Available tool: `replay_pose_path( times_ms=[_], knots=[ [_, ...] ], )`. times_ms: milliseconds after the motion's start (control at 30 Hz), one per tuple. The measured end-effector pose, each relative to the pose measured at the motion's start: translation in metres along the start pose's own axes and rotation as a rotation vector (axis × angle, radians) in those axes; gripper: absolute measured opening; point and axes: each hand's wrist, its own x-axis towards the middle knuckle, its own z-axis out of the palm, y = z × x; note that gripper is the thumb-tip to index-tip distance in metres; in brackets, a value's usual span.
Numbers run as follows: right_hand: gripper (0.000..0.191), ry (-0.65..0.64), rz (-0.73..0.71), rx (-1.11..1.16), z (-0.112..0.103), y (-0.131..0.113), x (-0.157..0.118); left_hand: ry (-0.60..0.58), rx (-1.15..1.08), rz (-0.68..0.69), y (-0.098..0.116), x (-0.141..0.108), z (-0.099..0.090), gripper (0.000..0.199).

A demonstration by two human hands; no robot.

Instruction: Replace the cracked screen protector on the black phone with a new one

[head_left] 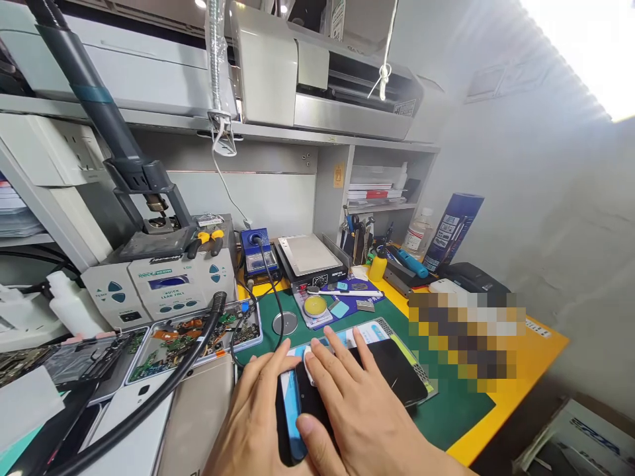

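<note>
A phone (296, 423) with a dark face and a blue edge lies on the work surface in front of me. My left hand (258, 410) is closed along its left side, fingers bent over the far end. My right hand (347, 396) lies over the phone, its fingers pressed down on a small white wipe (308, 365); the thumb rests near the blue edge. To the right of that hand lies a flat black panel (399, 370), partly covered by my fingers. Both sit on a patterned sheet (381, 328) on the green mat (456, 416).
A hot-air station (173, 284) stands at left, its black hose (163, 403) crossing over phones and a tray of circuit boards (149, 354). Behind are a soldering station (258, 251), a heating plate (315, 258), a yellow tin (315, 305) and a toothbrush (347, 292). A wall bounds the right.
</note>
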Motion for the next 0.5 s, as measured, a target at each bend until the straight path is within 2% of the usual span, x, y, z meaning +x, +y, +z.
replay_pose_path(
  times_ms=[167,367,500],
  knots=[
    [0.058,0.007,0.041,-0.023,-0.005,0.009,-0.002,0.015,0.057,-0.057,0.000,-0.002,0.005,0.078],
    [0.053,-0.018,-0.041,0.007,-0.004,0.013,-0.001,-0.012,0.050,0.000,-0.005,-0.003,0.003,0.080],
    [0.059,-0.066,-0.074,0.045,-0.004,0.009,0.004,-0.035,0.040,-0.006,-0.009,-0.003,-0.001,0.078]
  ],
)
